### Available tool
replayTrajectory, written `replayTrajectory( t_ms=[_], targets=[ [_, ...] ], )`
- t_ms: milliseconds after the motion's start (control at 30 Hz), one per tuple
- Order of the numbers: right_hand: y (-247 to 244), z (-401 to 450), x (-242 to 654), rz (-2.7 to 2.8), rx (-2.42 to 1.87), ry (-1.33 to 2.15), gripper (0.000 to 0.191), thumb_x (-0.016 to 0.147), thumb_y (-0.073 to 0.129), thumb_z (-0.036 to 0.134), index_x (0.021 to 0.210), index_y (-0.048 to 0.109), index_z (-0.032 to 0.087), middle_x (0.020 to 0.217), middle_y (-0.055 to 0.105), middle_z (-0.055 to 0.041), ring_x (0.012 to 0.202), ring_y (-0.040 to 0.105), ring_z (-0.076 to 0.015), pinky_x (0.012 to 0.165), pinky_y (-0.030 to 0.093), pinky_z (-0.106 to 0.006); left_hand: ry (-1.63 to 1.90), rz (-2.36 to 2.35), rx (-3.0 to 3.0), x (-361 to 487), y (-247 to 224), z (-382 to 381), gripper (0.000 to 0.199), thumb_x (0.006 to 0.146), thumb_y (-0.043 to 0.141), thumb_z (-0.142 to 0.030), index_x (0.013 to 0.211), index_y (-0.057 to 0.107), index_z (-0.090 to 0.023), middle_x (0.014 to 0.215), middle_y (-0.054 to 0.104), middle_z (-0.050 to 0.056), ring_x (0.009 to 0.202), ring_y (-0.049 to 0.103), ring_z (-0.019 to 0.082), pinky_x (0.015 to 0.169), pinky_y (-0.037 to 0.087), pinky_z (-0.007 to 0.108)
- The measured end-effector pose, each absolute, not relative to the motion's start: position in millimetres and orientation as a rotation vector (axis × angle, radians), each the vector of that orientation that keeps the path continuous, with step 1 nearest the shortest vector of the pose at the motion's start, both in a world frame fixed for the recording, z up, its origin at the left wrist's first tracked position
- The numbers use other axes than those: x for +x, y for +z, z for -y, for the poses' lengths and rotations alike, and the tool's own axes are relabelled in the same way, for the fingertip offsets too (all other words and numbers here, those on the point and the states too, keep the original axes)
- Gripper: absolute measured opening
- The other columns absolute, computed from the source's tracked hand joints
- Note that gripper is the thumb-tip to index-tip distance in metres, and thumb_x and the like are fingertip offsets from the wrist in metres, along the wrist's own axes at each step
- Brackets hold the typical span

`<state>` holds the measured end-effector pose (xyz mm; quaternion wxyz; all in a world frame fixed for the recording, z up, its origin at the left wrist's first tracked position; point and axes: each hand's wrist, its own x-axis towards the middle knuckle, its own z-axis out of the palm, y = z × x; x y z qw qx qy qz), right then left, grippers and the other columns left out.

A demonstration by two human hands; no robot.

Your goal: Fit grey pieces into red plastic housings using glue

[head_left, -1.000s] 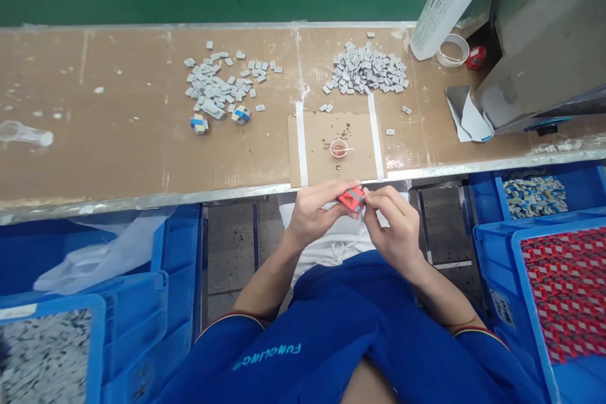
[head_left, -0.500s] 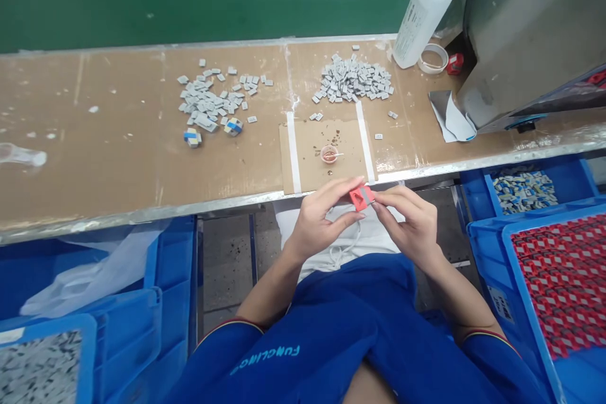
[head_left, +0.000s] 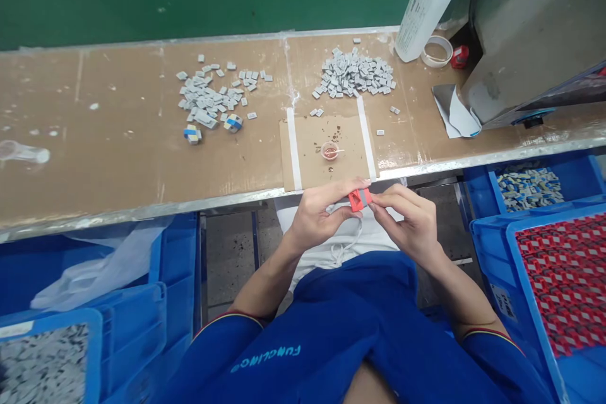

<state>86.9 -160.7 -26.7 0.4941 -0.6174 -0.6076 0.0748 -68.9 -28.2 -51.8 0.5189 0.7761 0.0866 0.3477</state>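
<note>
A small red block (head_left: 356, 201) with a grey band is held just beyond the bench's front edge. My left hand (head_left: 319, 214) pinches its left side between thumb and fingers. The fingertips of my right hand (head_left: 406, 218) are closed together against the block's right side; whether they hold a small part is hidden. Above the hands, a small cup (head_left: 329, 151) of reddish liquid with a white stick stands on a taped cardboard sheet (head_left: 307, 170). Behind it lies a pile of small grey pieces (head_left: 355, 74).
Another grey pile (head_left: 208, 96) lies at left beside two taped bundles (head_left: 233, 123). A white bottle (head_left: 426, 9) and a tape roll (head_left: 436, 52) stand back right. Blue bins flank me; the right one (head_left: 525, 290) holds red parts, the left one (head_left: 95, 353) grey pieces.
The camera view has shifted slightly. The red block has turned a little in my fingers, and both hands remain on it.
</note>
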Motion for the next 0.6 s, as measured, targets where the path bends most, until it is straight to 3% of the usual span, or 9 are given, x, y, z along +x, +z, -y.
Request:
replayTrajectory(
  t_ms=[167,300,367,467,600],
  targets=[
    [-25,163,85,1.426,-1.495,0.163,0.021,0.098,0.065,0.01,0.111,0.073,0.024,0.088,0.071,-0.0026,0.075,0.067,-0.0134,0.066,0.058,-0.026,0.778,-0.221,1.744,-67,-55,32,0.045,0.092,0.08,-0.024,0.136,0.072,-0.025,0.132,0.078,0.011,0.12,0.076,0.024,0.103,0.061,0.033],
    [-33,165,78,1.308,-1.485,0.188,0.026,0.094,0.073,0.017,0.118,0.071,0.028,0.117,0.066,-0.008,0.111,0.068,-0.0209,0.093,0.062,-0.038,0.8,-0.2,1.422,-53,-61,44,0.04,0.095,0.077,-0.036,0.132,0.07,-0.026,0.136,0.075,0.013,0.125,0.073,0.025,0.105,0.06,0.036],
    [-44,165,72,1.198,-1.467,0.233,0.037,0.094,0.075,0.025,0.129,0.065,0.029,0.126,0.062,-0.0101,0.122,0.065,-0.0239,0.099,0.061,-0.042,0.804,-0.211,1.232,-45,-66,53,0.039,0.095,0.076,-0.04,0.13,0.068,-0.025,0.137,0.074,0.014,0.123,0.073,0.025,0.102,0.061,0.037],
    [-63,165,64,1.032,-1.428,0.268,0.05,0.098,0.07,0.035,0.145,0.053,0.03,0.129,0.061,-0.0116,0.12,0.065,-0.0236,0.095,0.063,-0.038,0.763,-0.264,1.07,-35,-74,67,0.037,0.093,0.077,-0.04,0.125,0.066,-0.024,0.14,0.072,0.015,0.123,0.073,0.026,0.1,0.062,0.038],
    [-74,174,63,1.005,-1.52,0.197,0.039,0.102,0.062,0.038,0.14,0.06,0.027,0.125,0.065,-0.012,0.118,0.065,-0.0246,0.099,0.059,-0.038,0.715,-0.38,1.163,-37,-75,82,0.034,0.093,0.077,-0.038,0.124,0.072,-0.024,0.135,0.074,0.013,0.125,0.072,0.026,0.107,0.06,0.04]
  ],
)
